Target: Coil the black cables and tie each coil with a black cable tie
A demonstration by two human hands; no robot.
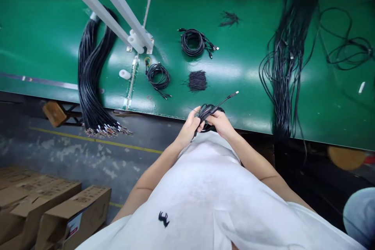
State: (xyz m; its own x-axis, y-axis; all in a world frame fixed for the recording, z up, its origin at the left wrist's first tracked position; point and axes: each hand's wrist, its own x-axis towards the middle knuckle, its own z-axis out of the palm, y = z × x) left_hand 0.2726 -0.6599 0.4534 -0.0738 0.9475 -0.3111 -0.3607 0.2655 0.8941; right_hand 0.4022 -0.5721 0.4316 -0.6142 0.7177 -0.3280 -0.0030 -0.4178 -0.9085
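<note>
Left hand (190,128) and right hand (221,123) angle inward, gripping a coiled cable (207,111).

Held cable (208,111) — smooth plastic; tabletop (243,74) — glossy; cloth shirt (211,179).

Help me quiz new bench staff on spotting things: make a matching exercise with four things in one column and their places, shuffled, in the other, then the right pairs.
Things
1. Looped cable
2. Neat pile of short black strips
3. Yellow line
4. Loose white tube

Places
A. On the floor
B. On the green table, near the foot of the white posts
C. Held by the left hand and right hand
D. On the green table, just beyond the hands

Pairs: 1-C, 2-D, 3-A, 4-B
</note>
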